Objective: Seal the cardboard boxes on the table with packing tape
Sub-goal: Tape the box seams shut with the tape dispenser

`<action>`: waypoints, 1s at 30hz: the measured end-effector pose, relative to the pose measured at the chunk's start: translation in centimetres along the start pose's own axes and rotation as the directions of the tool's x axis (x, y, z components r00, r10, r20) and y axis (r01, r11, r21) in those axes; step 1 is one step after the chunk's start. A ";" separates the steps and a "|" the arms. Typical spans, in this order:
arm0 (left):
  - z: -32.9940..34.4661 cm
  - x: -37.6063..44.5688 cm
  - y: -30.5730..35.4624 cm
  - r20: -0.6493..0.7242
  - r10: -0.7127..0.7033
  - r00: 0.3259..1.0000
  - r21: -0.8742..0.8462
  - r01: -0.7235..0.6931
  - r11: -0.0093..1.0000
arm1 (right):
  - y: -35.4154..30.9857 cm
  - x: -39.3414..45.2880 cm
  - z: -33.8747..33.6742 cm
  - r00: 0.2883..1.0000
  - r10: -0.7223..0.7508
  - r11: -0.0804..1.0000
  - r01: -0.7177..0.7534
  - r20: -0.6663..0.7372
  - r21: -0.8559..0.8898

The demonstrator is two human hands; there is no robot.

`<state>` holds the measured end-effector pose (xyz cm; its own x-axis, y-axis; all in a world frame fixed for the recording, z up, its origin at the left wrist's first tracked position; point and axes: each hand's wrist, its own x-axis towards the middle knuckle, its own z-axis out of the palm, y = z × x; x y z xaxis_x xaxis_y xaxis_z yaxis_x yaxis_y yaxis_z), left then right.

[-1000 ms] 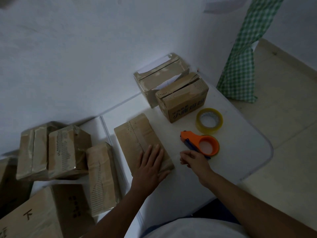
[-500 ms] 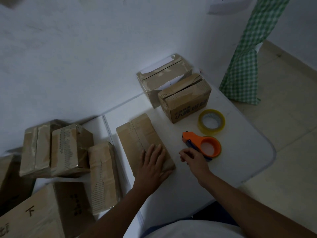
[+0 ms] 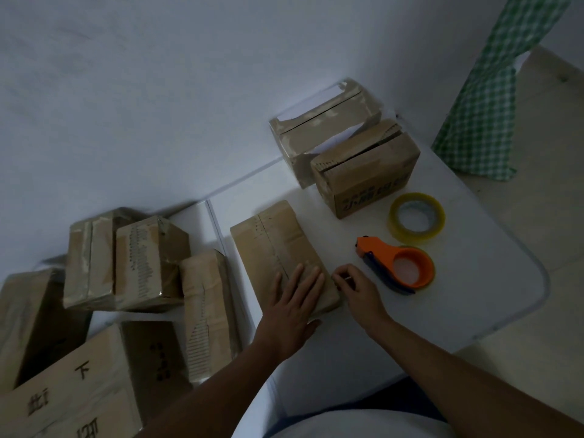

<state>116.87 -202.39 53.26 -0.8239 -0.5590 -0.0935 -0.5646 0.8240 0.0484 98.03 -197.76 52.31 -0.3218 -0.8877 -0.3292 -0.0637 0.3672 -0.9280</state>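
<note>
The left hand (image 3: 292,314) lies flat, fingers spread, on the flat box (image 3: 281,254) mid-table, while the right hand (image 3: 354,287) pinches something thin at its near edge, likely tape. The orange dispenser (image 3: 396,263) and spare roll (image 3: 416,218) lie just right. The boxes on the left (image 3: 126,260) look taped; two at the back (image 3: 363,172) look unsealed.

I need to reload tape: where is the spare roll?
The yellowish tape roll lies on the white table's right part, between the printed cardboard box and the orange dispenser.
</note>
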 end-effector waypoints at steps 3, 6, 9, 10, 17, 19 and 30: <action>0.0 0.0 0.0 0.004 -0.004 1.000 -0.007 0.004 1.000 | 0.5 -0.1 0.7 1.000 -0.019 1.000 0.019 -0.022 -0.019; -0.2 0.0 0.0 0.013 -0.007 1.000 -0.019 0.007 1.000 | 0.9 0.1 1.1 0.998 0.065 0.998 -0.065 -0.025 -0.016; -0.4 0.0 0.1 0.024 -0.013 1.000 -0.039 0.014 0.999 | 1.1 0.5 0.8 0.986 0.158 0.985 -0.155 0.043 -0.082; -0.5 0.0 0.1 0.028 -0.015 0.999 -0.042 0.017 0.999 | 1.0 0.6 0.7 0.983 0.169 0.980 -0.161 0.065 -0.113; -0.9 0.0 0.3 0.018 -0.017 1.000 -0.049 0.018 0.999 | 0.5 -2.6 -0.5 0.998 0.042 0.989 -0.035 0.045 -0.140; -1.0 0.0 0.3 0.005 -0.010 1.000 -0.035 0.010 0.999 | 0.2 -3.6 0.3 0.993 -0.010 0.989 0.026 0.114 -0.145; -0.6 -0.7 -1.0 0.022 0.167 0.986 0.030 -0.168 0.985 | -0.4 -5.1 -1.7 0.979 0.069 0.992 -0.047 0.193 -0.115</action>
<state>117.95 -202.85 53.86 -0.9055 -0.4110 -0.1060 -0.4163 0.9086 0.0334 98.05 -192.94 54.67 -0.1370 -0.8972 -0.4199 -0.1570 0.4382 -0.8851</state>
